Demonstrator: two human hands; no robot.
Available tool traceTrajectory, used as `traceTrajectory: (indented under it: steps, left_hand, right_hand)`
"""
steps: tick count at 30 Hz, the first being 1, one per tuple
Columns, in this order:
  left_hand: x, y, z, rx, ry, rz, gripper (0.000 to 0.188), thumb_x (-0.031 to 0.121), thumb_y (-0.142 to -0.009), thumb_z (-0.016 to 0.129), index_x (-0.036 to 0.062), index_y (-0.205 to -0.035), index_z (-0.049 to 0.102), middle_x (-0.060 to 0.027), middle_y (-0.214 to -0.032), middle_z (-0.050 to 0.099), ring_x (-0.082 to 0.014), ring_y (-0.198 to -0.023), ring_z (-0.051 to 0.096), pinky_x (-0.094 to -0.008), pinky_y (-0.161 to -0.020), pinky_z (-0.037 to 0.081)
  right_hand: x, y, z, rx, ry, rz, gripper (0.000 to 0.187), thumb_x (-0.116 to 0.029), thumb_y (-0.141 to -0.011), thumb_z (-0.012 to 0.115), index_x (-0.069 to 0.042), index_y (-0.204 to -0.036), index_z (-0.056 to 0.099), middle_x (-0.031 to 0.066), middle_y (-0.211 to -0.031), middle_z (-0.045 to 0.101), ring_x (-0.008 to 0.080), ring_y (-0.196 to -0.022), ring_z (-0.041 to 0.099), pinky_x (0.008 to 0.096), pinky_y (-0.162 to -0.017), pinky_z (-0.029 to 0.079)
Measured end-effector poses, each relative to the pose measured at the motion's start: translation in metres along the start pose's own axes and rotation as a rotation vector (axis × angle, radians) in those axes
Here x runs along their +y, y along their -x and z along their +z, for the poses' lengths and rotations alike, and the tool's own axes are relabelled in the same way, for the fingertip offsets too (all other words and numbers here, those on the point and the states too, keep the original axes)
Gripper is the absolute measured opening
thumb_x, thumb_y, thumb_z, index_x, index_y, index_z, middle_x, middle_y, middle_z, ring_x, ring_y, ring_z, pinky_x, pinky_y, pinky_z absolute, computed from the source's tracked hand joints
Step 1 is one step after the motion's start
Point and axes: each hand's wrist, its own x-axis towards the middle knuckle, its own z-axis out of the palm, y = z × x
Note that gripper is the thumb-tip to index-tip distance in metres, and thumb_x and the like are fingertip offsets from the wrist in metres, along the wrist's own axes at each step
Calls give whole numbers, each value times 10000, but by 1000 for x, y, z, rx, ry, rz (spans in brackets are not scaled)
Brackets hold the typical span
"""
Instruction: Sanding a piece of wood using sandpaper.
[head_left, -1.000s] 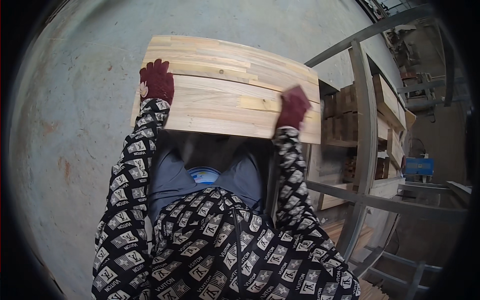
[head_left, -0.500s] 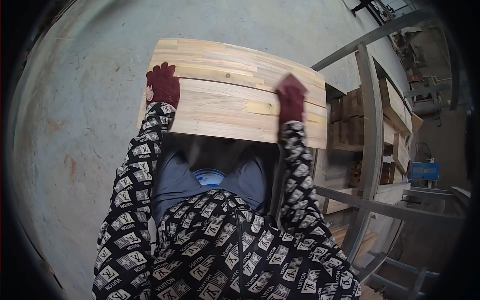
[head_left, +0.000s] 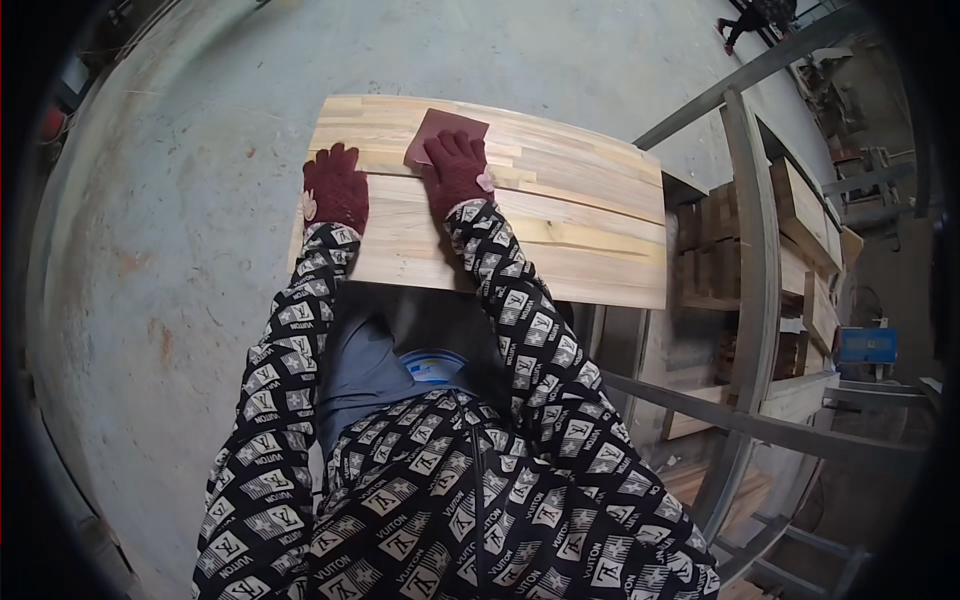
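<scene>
Two pale jointed wooden boards point(head_left: 570, 263) lie edge to edge in front of me, with a thin dark gap between them. Both my hands wear dark red knitted gloves. At the left end of the boards my left hand point(head_left: 336, 188) rests flat, fingers stretched out, partly over the gap. Left of the boards' middle, my right hand point(head_left: 458, 172) presses a reddish-brown square of sandpaper point(head_left: 440, 124) against the far board. Its fingers lie on top of the sheet, and the sheet's far part sticks out beyond them.
To the right stands a grey metal frame rack point(head_left: 745, 230) holding stacked wood pieces point(head_left: 712, 250). A blue box point(head_left: 867, 345) sits beyond it. A round blue-and-white lid-like thing point(head_left: 432, 365) shows between my legs. Another person point(head_left: 745, 22) is at the far upper right on the concrete floor point(head_left: 200, 220).
My right hand has swept left with the sandpaper, from near the boards' right end to left of their middle. My left hand stays on the left end. The view has shifted slightly.
</scene>
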Motion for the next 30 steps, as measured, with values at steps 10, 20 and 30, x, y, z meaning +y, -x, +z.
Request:
traceTrajectory:
  steps: [10, 20, 30]
  left_hand:
    - [5, 0, -8, 16, 55, -25, 373, 196, -901, 669, 82, -1256, 640, -129, -1347, 615, -341, -1202, 575, -497, -1042, 441]
    - [8, -3, -7, -4, 28, -24, 371, 142, -890, 660, 50, -1249, 639, -177, -1346, 634, -390, -1167, 590, -520, -1006, 464]
    - [6, 0, -8, 40, 49, -19, 353, 192, -897, 643, 77, -1231, 645, -129, -1332, 618, -339, -1197, 565, -498, -1036, 439]
  right_hand:
    - [226, 73, -150, 398, 351, 370, 332, -324, -959, 736, -44, -1136, 762, 245, -1121, 725, 441, -1065, 675, 495, -1001, 530]
    - [93, 4, -18, 113, 229, 259, 358, -278, -979, 631, -66, -1259, 700, 205, -1249, 691, 409, -1236, 599, 526, -1100, 439]
    - [154, 11, -125, 149, 167, 584, 367, -345, -957, 745, -32, -1149, 729, 252, -1223, 702, 450, -1208, 611, 513, -1064, 460]
